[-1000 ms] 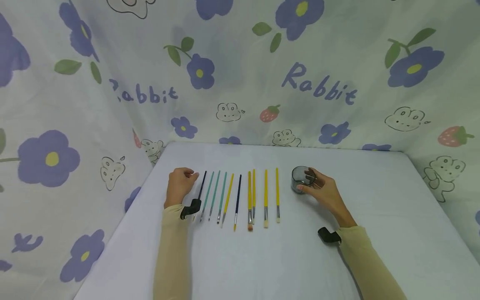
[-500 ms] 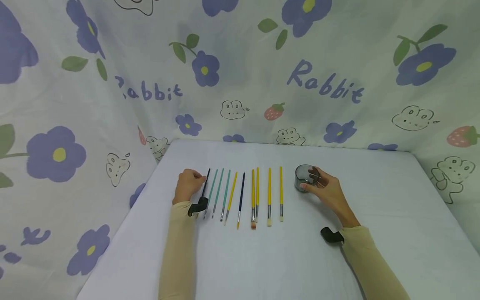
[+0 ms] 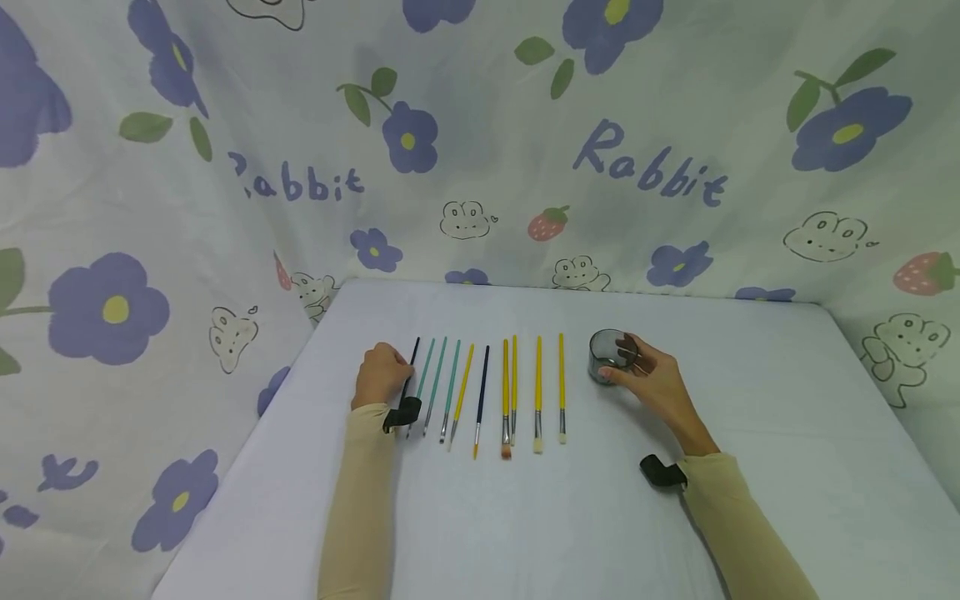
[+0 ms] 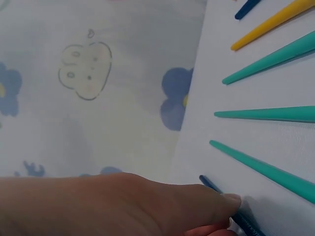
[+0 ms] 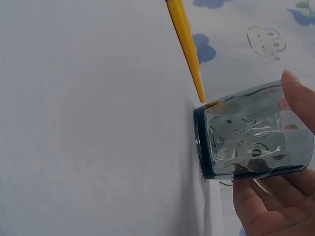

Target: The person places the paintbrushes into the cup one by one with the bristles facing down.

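At the left end of a row of paintbrushes, my left hand (image 3: pixel 382 377) pinches the handle of a dark paintbrush (image 3: pixel 416 350). The left wrist view shows the thumb (image 4: pixel 206 204) lying over this dark handle (image 4: pixel 246 225), with fingers partly hidden beneath. On the right, my right hand (image 3: pixel 654 385) grips a smoky clear glass cup (image 3: pixel 606 367), its thumb on one side and fingers on the other. Seen from the right wrist, the cup (image 5: pixel 246 140) has a thick dark base close to the white cloth, and no brush shows inside it.
Between the hands lie several teal paintbrushes (image 3: pixel 437 375), a dark blue one (image 3: pixel 483 383) and several yellow ones (image 3: pixel 538 375), bristles toward me. They rest on a white-covered table (image 3: pixel 525 533). A flower-and-rabbit print curtain (image 3: pixel 480 150) stands behind and at the left.
My left hand has moved right to the dark paintbrush and closed its fingers on the handle. The right hand keeps its hold on the cup. The head view has shifted slightly.
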Demonstrator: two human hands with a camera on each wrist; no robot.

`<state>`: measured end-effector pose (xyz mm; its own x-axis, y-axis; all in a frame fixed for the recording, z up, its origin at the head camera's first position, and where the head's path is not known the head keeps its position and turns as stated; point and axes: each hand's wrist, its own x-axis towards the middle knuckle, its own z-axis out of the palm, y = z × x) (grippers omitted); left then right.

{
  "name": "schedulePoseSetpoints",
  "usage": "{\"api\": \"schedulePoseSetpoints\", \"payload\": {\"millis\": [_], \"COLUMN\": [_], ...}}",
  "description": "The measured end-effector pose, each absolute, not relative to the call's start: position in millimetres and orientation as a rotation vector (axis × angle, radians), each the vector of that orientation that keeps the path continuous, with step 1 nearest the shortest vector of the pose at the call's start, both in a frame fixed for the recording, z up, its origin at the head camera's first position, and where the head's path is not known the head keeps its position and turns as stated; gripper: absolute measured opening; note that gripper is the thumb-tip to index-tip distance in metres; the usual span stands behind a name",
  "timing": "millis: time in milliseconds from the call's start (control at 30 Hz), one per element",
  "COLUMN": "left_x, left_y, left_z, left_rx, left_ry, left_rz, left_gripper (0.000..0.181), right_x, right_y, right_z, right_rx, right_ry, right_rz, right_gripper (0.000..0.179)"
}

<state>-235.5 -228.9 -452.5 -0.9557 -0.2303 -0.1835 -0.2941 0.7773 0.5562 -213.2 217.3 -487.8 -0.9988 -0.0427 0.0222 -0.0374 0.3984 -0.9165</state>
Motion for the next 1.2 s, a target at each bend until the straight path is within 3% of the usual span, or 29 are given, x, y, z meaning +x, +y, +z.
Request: {"api": "schedulePoseSetpoints", "payload": {"millis": [600, 933, 1200], "left_x": [-238, -228, -232], "left_y": [-223, -233, -232], "left_z": [-452, -422, -418], "left_rx": [-0.407, -0.285, -0.151], "left_ry": [2.987, 2.91, 2.887], "left_rz": [0.619, 0.919, 1.19], "left_gripper": [0.031, 0.028, 0.023], "right_x": [-214, -215, -215], "right_y": [219, 219, 219], "right_z": [-489, -487, -488], "right_rx": [-0.045, -0.031, -0.024], "right_ry": [2.62, 2.612, 2.611], "right_rz": [-1.699, -1.691, -1.69], "right_gripper": [0.096, 0.099, 0.099]}}
